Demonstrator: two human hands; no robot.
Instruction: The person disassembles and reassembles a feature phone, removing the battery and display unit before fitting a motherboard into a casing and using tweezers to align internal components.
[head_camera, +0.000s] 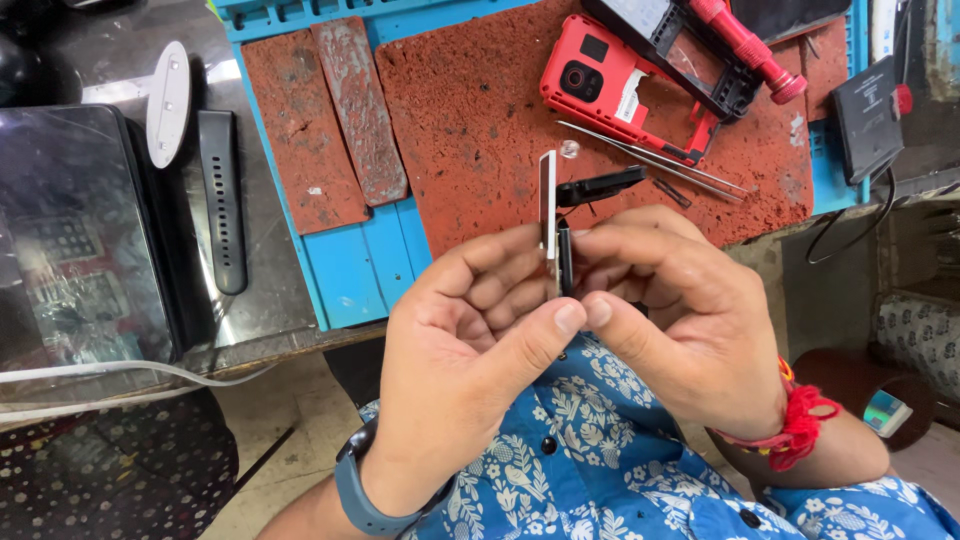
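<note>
Slip risk: left hand (470, 330) and right hand (680, 320) fingers pinch thin white strip (547, 200) and black part (566, 258) edgewise; either could drop toward counter (360, 270) at 12 o'clock.

The lower end of the thin white strip (547, 200) is hidden between the fingers of the left hand (470, 350) and right hand (680, 320). Beyond them, the red screwdriver (745, 45) is cut off by the top edge.

One head-worn camera looks steeply down, close over the workbench (300, 330) edge.
</note>
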